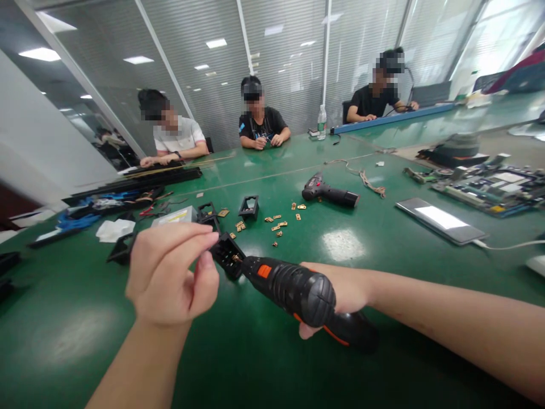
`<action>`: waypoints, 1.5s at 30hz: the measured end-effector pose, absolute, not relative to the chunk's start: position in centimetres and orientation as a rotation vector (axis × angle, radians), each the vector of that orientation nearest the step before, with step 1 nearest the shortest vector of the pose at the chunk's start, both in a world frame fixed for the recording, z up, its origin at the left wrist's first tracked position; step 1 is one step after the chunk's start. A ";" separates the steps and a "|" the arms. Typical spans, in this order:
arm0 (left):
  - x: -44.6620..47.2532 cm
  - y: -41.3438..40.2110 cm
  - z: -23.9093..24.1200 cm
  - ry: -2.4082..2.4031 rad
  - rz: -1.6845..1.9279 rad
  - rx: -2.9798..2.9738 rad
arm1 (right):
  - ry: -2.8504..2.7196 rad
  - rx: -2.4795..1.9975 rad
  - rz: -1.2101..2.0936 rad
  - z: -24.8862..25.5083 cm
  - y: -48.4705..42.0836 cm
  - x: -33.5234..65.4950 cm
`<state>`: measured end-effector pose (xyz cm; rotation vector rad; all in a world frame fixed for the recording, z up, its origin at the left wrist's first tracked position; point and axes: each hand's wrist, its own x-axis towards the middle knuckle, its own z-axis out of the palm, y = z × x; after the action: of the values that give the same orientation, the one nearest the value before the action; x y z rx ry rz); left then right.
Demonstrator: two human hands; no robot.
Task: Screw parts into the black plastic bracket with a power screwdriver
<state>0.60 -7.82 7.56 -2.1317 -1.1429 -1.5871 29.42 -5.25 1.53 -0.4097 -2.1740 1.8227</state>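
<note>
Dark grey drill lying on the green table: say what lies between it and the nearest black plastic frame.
Small brass-coloured plates lie scattered between the frame and drill in the head view.

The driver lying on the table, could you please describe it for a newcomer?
On the green table, look between the scattered golden pieces and the phone. There lies a dark driver with a small red mark; unlike the orange-marked driver in the right hand, nobody holds it.

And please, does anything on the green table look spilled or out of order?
Small brass-coloured pieces lie scattered on the green table, beyond the black housing at the tip of the power screwdriver. They look untidy, but may be so on purpose. I see no clear damage.
</note>
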 end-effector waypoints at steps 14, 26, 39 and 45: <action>-1.0 -2.3 -0.6 -1.035 -1.537 -2.186 | -2.110 -0.492 1.903 4.0 -6.6 29.8; 0.5 -0.6 -3.4 -1.626 -2.580 -1.838 | -2.106 -0.538 1.936 3.7 -6.7 29.8; 0.4 0.7 -3.3 -2.012 -3.124 -1.652 | -2.077 -0.602 1.876 4.2 -7.2 30.1; 1.0 0.7 -2.7 -2.096 -3.240 -1.231 | -2.015 -0.531 1.910 3.1 -7.6 29.9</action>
<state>1.01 0.68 -2.69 -1.2307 -2.0961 -3.2404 29.93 -7.57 3.14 -0.5312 -2.0150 1.9101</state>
